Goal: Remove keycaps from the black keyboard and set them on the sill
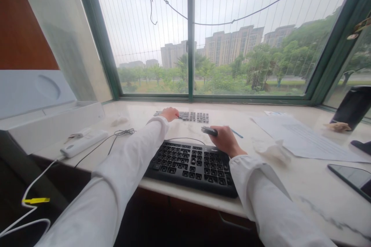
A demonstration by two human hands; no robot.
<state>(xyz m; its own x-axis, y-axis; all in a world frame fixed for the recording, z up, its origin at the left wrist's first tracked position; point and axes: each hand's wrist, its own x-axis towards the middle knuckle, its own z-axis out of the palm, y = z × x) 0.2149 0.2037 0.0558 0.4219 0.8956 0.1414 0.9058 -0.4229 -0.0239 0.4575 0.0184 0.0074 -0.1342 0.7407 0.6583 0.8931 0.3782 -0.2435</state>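
Note:
A black keyboard (197, 166) with bare key sockets lies at the counter's front edge. Behind it, loose dark keycaps (202, 117) are laid out in rows on the pale counter. My left hand (170, 114) reaches over the keyboard to the left part of these rows. Its fingers are curled downward at the keycaps, and whatever is between them is hidden. Above the keyboard's back right corner, my right hand (226, 139) is closed around a short dark tool with a greyish end (209, 131), whose exact kind I cannot make out.
Right of the keyboard are crumpled tissue (272, 150), printed paper (301, 135), a phone (352, 177) and a dark cylinder (355, 106). A blue stick (237, 133) lies behind my right hand. Leftward are a power strip (84, 143), cables and a white box (58, 123).

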